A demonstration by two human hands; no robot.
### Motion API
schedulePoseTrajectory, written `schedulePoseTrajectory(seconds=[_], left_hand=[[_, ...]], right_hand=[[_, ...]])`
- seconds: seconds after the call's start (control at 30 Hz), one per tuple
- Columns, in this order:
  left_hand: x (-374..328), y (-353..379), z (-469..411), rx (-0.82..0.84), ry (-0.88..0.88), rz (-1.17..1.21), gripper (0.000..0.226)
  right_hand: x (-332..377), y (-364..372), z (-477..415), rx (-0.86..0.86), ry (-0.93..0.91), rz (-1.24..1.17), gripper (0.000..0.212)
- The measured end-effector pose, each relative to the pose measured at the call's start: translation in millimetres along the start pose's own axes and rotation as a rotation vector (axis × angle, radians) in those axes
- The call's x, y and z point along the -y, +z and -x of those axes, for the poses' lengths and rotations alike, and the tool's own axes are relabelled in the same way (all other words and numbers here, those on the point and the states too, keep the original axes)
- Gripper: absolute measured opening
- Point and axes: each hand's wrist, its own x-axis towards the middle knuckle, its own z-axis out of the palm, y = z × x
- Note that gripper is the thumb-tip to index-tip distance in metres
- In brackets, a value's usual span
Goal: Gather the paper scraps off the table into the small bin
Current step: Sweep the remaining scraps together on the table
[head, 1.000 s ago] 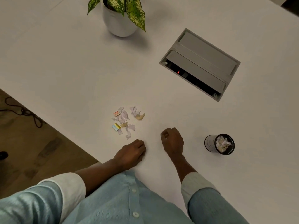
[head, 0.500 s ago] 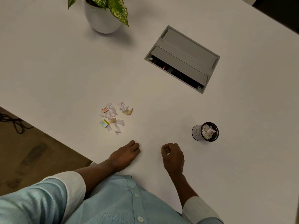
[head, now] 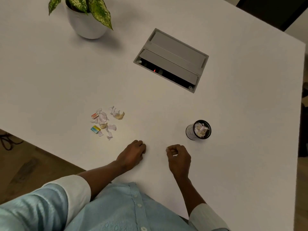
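Note:
A loose pile of paper scraps (head: 104, 121), white, tan and a few coloured, lies on the white table (head: 50, 80) near its left edge. The small black bin (head: 191, 133) stands to the right with several scraps inside. My right hand (head: 179, 158) hovers just below and left of the bin, its fingers pinched on a tiny white paper scrap (head: 166, 148). My left hand (head: 131, 155) rests on the table below and right of the pile, fingers curled under, with nothing visible in it.
A white potted plant (head: 86, 22) stands at the back left. A grey recessed cable box (head: 171, 59) with its lid open sits in the tabletop behind the bin. The table's left edge drops to a wooden floor with a cable (head: 8, 140).
My right hand has moved away from the pile and closer to the bin, still pinched. The left hand stays resting on the table. The camera view has shifted.

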Motion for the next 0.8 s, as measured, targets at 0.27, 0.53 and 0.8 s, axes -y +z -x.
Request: schedulePoseTrajectory(seconds=[0.27, 0.53, 0.8], left_hand=[[-102, -28, -105, -0.203, 0.027, 0.279, 0.014], [-165, -39, -179, -0.163, 0.035, 0.268, 0.014], [-171, -24, -189, -0.113, 0.043, 0.181, 0.020]], right_hand=[[5, -54, -46, -0.232, 0.026, -0.160, 0.009], [-5, -96, -97, -0.362, 0.126, -0.149, 0.005], [-23, -101, -107, -0.329, 0.051, -0.092, 0.015]])
